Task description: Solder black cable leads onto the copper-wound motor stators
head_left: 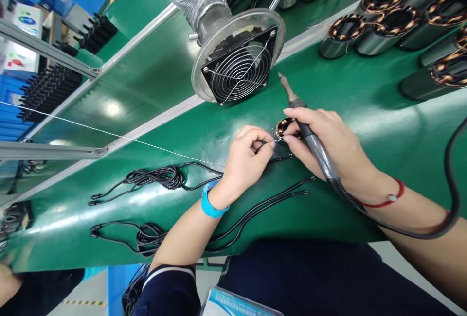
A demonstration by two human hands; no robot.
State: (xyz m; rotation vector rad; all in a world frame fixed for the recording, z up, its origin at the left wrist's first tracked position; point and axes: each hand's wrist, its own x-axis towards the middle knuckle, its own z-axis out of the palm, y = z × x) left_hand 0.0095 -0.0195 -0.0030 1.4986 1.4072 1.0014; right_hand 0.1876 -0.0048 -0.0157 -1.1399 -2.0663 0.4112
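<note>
My right hand is closed around the handle of a soldering iron, whose tip points up and away from me. Its thumb and a fingertip also reach the small copper-wound motor stator, mostly hidden behind the fingers. Just left of it, my left hand pinches a thin, shiny strand that looks like solder wire; the strand comes in from the far left. Beneath that hand passes a black cable, with its cut ends showing beyond the fingers. Exactly where strand and stator meet cannot be made out.
A fume extractor fan on a foil duct hangs ahead of my hands. Several larger stators stand at the upper right. Another bundled black cable lies on the green bench. Part of another person shows at lower left.
</note>
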